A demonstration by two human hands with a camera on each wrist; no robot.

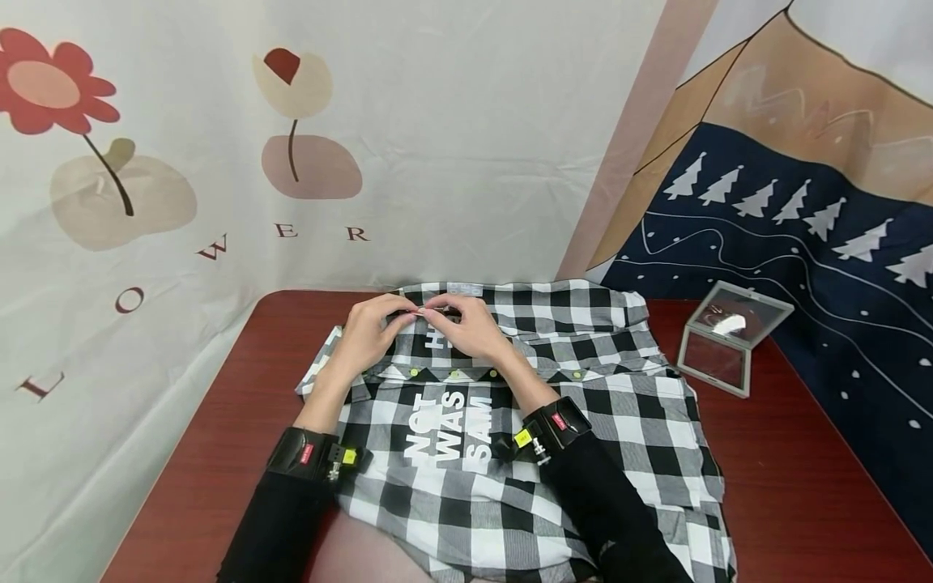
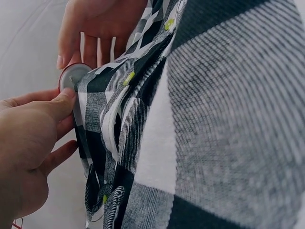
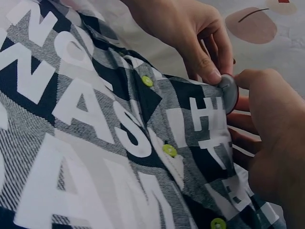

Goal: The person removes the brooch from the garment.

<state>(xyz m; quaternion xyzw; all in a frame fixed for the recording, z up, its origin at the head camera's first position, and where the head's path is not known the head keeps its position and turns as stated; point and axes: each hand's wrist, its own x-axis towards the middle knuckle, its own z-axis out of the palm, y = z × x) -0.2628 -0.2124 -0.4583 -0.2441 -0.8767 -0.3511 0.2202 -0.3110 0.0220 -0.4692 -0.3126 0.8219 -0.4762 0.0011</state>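
A black-and-white checked shirt (image 1: 656, 421) with white printed letters (image 1: 477, 433) and yellow-green buttons (image 3: 169, 150) lies spread over the table. At its far part, both hands meet at a small round badge (image 2: 75, 74), grey on the visible side with a red rim. In the left wrist view my left hand (image 2: 28, 138) pinches the badge by its edge, thumb on the grey face. My right hand (image 3: 281, 129) holds the badge's other side along with the shirt cloth, its fingers partly behind the fabric. The badge sits against the cloth edge; whether it is fastened I cannot tell.
A square hinged case (image 1: 747, 376) with a pale frame stands open at the table's right edge, something small and reddish in it. The reddish-brown table (image 1: 240, 421) shows around the shirt. Printed cloth hangings (image 1: 474, 162) rise behind and to the right.
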